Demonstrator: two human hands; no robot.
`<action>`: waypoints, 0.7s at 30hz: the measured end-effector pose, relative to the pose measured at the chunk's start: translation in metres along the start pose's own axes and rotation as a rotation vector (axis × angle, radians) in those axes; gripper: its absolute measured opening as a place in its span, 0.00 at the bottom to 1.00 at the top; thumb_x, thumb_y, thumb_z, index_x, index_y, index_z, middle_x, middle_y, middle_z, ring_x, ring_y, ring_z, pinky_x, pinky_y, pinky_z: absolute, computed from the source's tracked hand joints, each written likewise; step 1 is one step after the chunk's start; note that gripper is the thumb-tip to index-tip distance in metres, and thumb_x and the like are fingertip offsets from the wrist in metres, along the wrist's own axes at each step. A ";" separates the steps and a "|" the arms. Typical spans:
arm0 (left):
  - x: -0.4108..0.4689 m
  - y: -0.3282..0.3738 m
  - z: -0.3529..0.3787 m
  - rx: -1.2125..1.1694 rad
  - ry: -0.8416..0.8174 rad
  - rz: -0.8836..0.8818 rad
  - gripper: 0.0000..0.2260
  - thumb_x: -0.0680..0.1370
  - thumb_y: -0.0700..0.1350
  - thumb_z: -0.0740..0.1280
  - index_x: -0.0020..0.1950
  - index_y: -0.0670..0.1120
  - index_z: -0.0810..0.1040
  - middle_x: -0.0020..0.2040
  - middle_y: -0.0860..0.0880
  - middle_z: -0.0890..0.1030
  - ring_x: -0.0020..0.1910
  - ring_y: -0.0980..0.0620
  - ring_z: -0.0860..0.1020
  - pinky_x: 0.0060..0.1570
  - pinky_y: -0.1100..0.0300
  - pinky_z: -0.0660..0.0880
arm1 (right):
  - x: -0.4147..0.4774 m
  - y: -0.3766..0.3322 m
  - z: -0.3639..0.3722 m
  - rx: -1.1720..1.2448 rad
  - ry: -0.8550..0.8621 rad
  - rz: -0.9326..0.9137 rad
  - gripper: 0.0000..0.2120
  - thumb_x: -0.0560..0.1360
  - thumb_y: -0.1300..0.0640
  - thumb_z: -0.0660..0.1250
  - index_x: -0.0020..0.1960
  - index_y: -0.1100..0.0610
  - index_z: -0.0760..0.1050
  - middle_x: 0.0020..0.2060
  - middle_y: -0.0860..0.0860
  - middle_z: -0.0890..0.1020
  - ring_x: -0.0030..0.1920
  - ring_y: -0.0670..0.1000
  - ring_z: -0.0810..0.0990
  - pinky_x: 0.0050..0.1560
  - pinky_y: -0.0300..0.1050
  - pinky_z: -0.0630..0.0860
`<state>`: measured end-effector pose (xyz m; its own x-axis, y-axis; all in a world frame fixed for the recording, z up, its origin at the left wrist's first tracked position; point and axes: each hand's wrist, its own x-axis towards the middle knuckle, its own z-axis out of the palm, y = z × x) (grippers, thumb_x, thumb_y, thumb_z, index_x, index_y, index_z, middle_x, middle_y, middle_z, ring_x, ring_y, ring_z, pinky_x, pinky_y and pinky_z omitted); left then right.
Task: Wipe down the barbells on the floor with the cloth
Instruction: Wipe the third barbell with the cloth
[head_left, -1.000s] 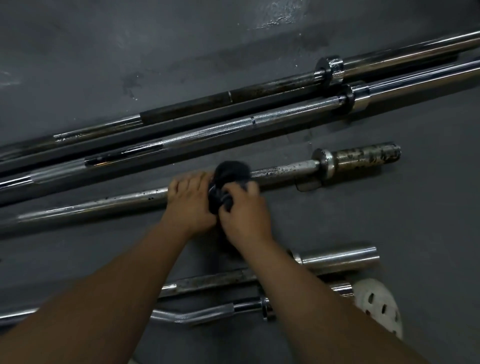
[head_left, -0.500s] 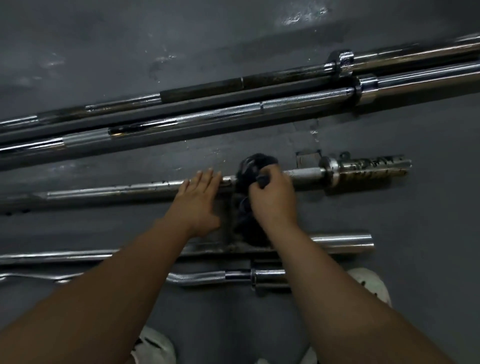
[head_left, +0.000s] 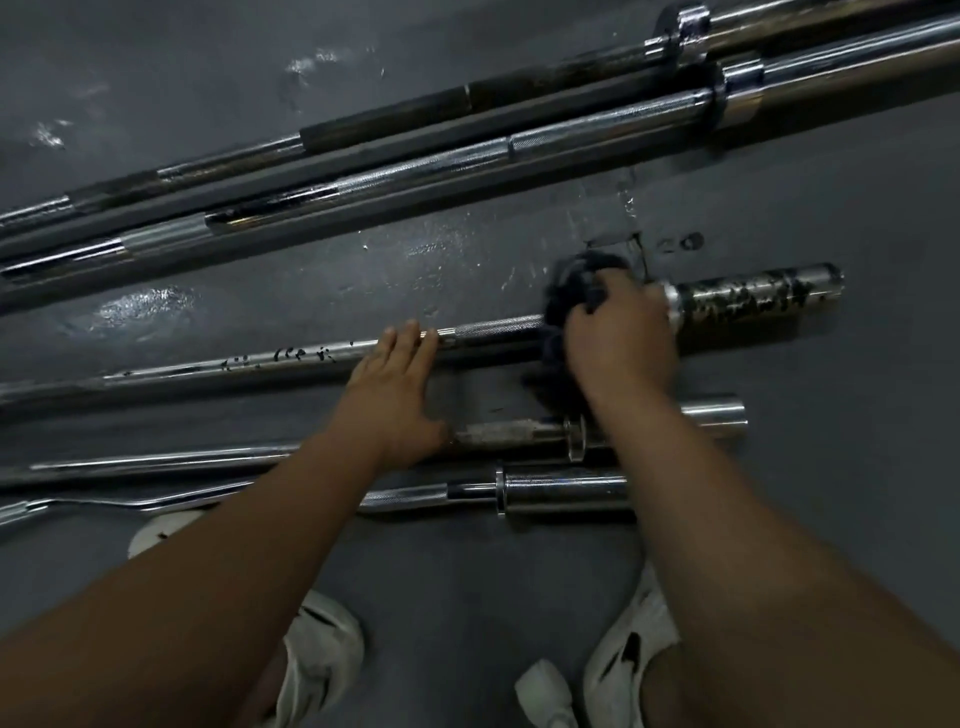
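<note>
Your right hand (head_left: 618, 343) was curled tightly around a dark cloth (head_left: 569, 296), bunching it against the speckled barbell (head_left: 311, 358) right of the frame's centre. The cloth wrapped the shaft just left of the collar, spilling out above and below your knuckles. Right of your hand, the corroded sleeve (head_left: 753, 300) of that barbell ran toward the right edge, blotched black over chrome.

Your left hand (head_left: 395, 395) lay flat near the centre, well apart from the cloth. Its straight fingers (head_left: 410, 343) rested together on the same shaft, where smooth chrome met knurling, and the thumb spread toward the bar below. Left of those fingers, small black marks dotted the chrome; they were too irregular and blurred to read as writing.

Two long bars crossed the upper frame diagonally and lay side by side: a dark-shafted barbell (head_left: 384, 118) above and a chrome barbell (head_left: 597, 123) just below it. Under your forearms a shorter barbell (head_left: 156, 460) lay parallel to the speckled one, with a curl bar (head_left: 561, 491) beside it, nearer the bottom. All of them rested on the dark grey floor (head_left: 831, 493), which had glossy patches at upper left. White shoes (head_left: 322, 649) showed at the bottom edge.
</note>
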<state>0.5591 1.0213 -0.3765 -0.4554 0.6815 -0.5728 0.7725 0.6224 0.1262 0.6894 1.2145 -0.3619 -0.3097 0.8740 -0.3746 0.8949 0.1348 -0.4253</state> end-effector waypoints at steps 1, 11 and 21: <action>-0.002 0.002 0.005 -0.002 0.038 -0.015 0.48 0.71 0.60 0.68 0.81 0.49 0.42 0.82 0.47 0.43 0.80 0.46 0.42 0.78 0.47 0.48 | 0.000 0.009 -0.004 -0.034 0.009 0.021 0.20 0.78 0.52 0.63 0.70 0.48 0.72 0.66 0.59 0.70 0.60 0.64 0.76 0.55 0.52 0.73; 0.021 0.004 0.006 -0.048 0.048 -0.046 0.45 0.74 0.60 0.65 0.81 0.51 0.39 0.81 0.47 0.39 0.80 0.46 0.40 0.77 0.46 0.40 | -0.028 -0.025 0.019 -0.138 -0.214 -0.248 0.18 0.76 0.51 0.63 0.66 0.46 0.73 0.61 0.58 0.74 0.56 0.64 0.79 0.54 0.53 0.76; 0.061 -0.005 -0.014 -0.095 0.054 -0.045 0.41 0.76 0.61 0.63 0.81 0.52 0.43 0.82 0.48 0.44 0.80 0.47 0.43 0.76 0.44 0.40 | -0.029 -0.048 0.043 -0.131 -0.363 -0.373 0.27 0.76 0.51 0.64 0.74 0.43 0.66 0.65 0.59 0.73 0.61 0.62 0.77 0.59 0.51 0.75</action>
<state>0.5212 1.0645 -0.4008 -0.5142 0.6701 -0.5353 0.7064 0.6848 0.1788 0.6413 1.1622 -0.3662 -0.6845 0.5411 -0.4885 0.7285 0.4824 -0.4864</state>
